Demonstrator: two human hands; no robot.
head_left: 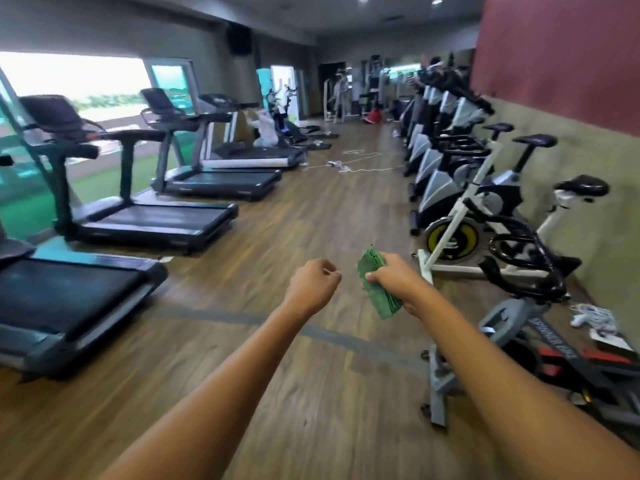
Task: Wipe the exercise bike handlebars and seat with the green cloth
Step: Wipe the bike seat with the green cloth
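Right hand [393, 275] grips green cloth [377, 289]; left hand [313, 284] curled, empty; bike [540, 337] reads "SPINNER BIKE".

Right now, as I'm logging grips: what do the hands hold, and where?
The right hand grips the folded green cloth around its middle. The left hand is curled and holds nothing.

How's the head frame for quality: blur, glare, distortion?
Head view: the windows at left are blown out to white; wide-angle distortion bends the treadmills and the edges of the frame; motion blur softens the far end of the room and the near bike; the hands are fairly sharp, the right hand gripping the green cloth, the left hand curled and holding nothing.
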